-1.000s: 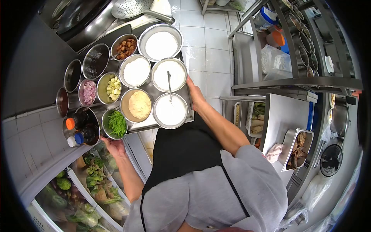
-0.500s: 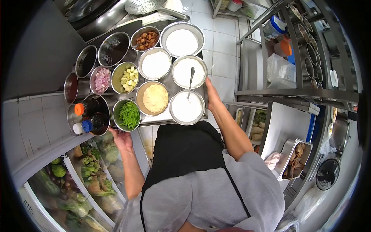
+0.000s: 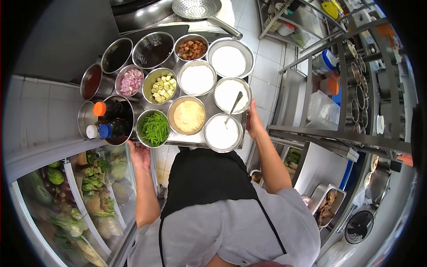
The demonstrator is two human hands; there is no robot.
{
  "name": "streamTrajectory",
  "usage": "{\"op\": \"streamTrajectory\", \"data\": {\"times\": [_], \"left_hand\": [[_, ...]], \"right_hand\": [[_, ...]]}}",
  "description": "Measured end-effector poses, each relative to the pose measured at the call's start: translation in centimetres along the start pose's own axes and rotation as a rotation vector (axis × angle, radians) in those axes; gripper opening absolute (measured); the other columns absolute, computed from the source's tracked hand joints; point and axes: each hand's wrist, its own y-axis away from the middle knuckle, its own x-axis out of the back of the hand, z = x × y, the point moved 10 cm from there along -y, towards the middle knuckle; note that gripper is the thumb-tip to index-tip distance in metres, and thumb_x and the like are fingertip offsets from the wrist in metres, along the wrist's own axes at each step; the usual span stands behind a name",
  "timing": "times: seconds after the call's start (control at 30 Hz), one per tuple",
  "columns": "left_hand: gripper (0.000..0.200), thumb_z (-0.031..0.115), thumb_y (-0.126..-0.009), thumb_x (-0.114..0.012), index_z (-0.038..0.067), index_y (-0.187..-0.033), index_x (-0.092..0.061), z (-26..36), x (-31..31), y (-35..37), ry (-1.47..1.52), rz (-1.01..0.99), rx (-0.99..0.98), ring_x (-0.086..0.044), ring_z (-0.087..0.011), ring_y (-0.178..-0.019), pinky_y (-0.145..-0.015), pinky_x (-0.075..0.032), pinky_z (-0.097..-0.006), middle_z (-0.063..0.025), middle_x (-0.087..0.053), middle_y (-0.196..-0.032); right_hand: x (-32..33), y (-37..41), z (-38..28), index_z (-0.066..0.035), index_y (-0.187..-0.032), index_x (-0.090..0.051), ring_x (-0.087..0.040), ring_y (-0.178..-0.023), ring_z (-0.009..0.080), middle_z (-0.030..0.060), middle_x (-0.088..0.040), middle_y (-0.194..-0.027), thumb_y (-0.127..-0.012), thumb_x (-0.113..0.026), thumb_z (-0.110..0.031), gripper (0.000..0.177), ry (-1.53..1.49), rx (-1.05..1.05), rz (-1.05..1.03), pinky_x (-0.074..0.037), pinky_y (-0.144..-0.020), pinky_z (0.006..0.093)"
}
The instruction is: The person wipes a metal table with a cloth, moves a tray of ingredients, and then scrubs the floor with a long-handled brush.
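A metal tray (image 3: 186, 139) full of steel bowls is held between my two hands. My left hand (image 3: 140, 155) is at its near left edge, under the bowl of green slices (image 3: 154, 128). At the right edge is my right hand (image 3: 255, 120), gripping beside the bowls of white powder (image 3: 231, 95). A spoon (image 3: 235, 102) leans across two white-filled bowls. Other bowls hold yellow powder (image 3: 189, 115), pale cubes (image 3: 163, 87), chopped pink onion (image 3: 130, 82), browned pieces (image 3: 192, 49) and dark liquid (image 3: 153, 51). Capped bottles (image 3: 111, 130) stand in a bowl at the left.
A strainer (image 3: 195, 8) lies beyond the tray near a large wok. Below left is a glass-front fridge (image 3: 66, 178) with vegetables. Metal racks (image 3: 338, 133) line the right side, with a pan of meat (image 3: 328, 204) and a black fan (image 3: 359, 226).
The tray, bowls and both hands sit slightly lower and further right relative to the strainer and fridge as the view has turned. Both hands keep their hold.
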Motion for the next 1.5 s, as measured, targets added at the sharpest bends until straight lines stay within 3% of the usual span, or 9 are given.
{"op": "streamTrajectory", "data": {"times": [0.1,0.23,0.3,0.53,0.93,1.17,1.23,1.37,1.5], "left_hand": [[0.055,0.050,-0.088,-0.060,0.015,-0.129,-0.048,1.7,-0.5,-1.0,0.016,-0.023,0.001,-0.053,-0.0221,-0.107,-0.089,-0.046,-0.0400,-0.0067,-0.054,-0.120],[0.057,0.052,-0.089,-0.056,0.014,-0.130,-0.046,1.5,-0.5,-0.7,0.012,-0.030,0.028,-0.051,-0.0231,-0.112,-0.091,-0.044,-0.0429,-0.0063,-0.052,-0.125],[0.057,0.053,-0.090,-0.055,0.014,-0.131,-0.045,2.2,-0.8,-1.0,0.003,-0.026,0.039,-0.050,-0.0236,-0.115,-0.093,-0.043,-0.0444,-0.0060,-0.051,-0.127],[0.059,0.054,-0.091,-0.053,0.013,-0.132,-0.046,3.0,-1.4,-0.6,-0.032,0.023,0.024,-0.048,-0.0258,-0.118,-0.094,-0.042,-0.0475,-0.0048,-0.050,-0.130],[0.058,0.053,-0.092,-0.052,0.013,-0.133,-0.045,4.2,-2.8,-0.4,-0.115,0.015,0.034,-0.044,-0.0292,-0.121,-0.097,-0.038,-0.0541,-0.0053,-0.048,-0.131],[0.055,0.052,-0.088,-0.058,0.013,-0.125,-0.051,6.1,1.3,-1.5,0.006,0.012,0.077,-0.045,-0.0283,-0.117,-0.097,-0.038,-0.0535,-0.0053,-0.050,-0.125],[0.059,0.057,-0.084,-0.056,0.012,-0.122,-0.052,8.6,2.6,-2.7,0.083,0.043,0.025,-0.048,-0.0251,-0.108,-0.095,-0.039,-0.0514,-0.0064,-0.052,-0.120],[0.065,0.058,-0.087,-0.049,0.012,-0.132,-0.045,13.1,4.7,-5.4,0.206,0.219,-0.107,-0.037,-0.0292,-0.132,-0.103,-0.033,-0.0535,-0.0099,-0.042,-0.140],[0.060,0.053,-0.093,-0.038,0.008,-0.131,-0.042,15.2,3.4,-8.6,0.276,0.131,-0.137,-0.038,-0.0366,-0.130,-0.100,-0.035,-0.0637,-0.0146,-0.038,-0.142]], "right_hand": [[1.1,-0.8,-7.7,-0.003,-0.133,-0.047,-0.062,-0.096,0.0275,0.0180,-0.063,-0.111,-0.084,-0.043,-0.074,0.086,0.168,0.135,0.157,-0.049,-0.078,0.0362],[0.6,-3.9,-22.6,-0.004,-0.121,-0.061,-0.063,-0.101,0.0270,0.0155,-0.067,-0.108,-0.088,-0.052,-0.057,0.063,0.573,0.625,0.303,-0.049,-0.080,0.0403],[-5.1,-1.3,-29.9,-0.002,-0.095,-0.072,-0.067,-0.088,0.0285,0.0155,-0.071,-0.089,-0.088,-0.053,-0.054,0.056,0.763,0.954,0.456,-0.049,-0.080,0.0385],[-13.9,-8.3,-34.7,-0.011,-0.122,-0.061,-0.059,-0.111,0.0327,0.0182,-0.064,-0.115,-0.080,-0.062,-0.052,0.059,1.373,0.816,0.418,-0.045,-0.094,0.0410],[-9.0,-11.9,-38.4,-0.016,-0.127,-0.056,-0.060,-0.103,0.0410,0.0205,-0.064,-0.109,-0.082,-0.067,-0.027,0.048,1.262,0.914,0.663,-0.047,-0.088,0.0480],[-2.2,-5.7,-28.7,-0.005,-0.132,-0.049,-0.062,-0.091,0.0315,0.0193,-0.063,-0.100,-0.084,-0.067,-0.026,0.056,0.790,1.182,0.632,-0.048,-0.082,0.0395],[2.3,-5.3,-20.4,-0.004,-0.129,-0.052,-0.060,-0.072,0.0201,0.0097,-0.062,-0.079,-0.086,-0.066,-0.027,0.051,0.752,0.931,0.593,-0.049,-0.070,0.0340],[3.0,1.6,-0.9,-0.011,-0.112,-0.062,-0.054,-0.067,0.0087,-0.0007,-0.059,-0.077,-0.089,-0.062,-0.047,0.042,0.160,0.212,0.365,-0.046,-0.055,0.0299],[-0.4,4.2,8.1,0.002,-0.126,-0.055,-0.054,-0.111,0.0195,0.0100,-0.061,-0.120,-0.098,-0.047,-0.040,0.051,-0.135,0.221,0.257,-0.039,-0.097,0.0331]]}}
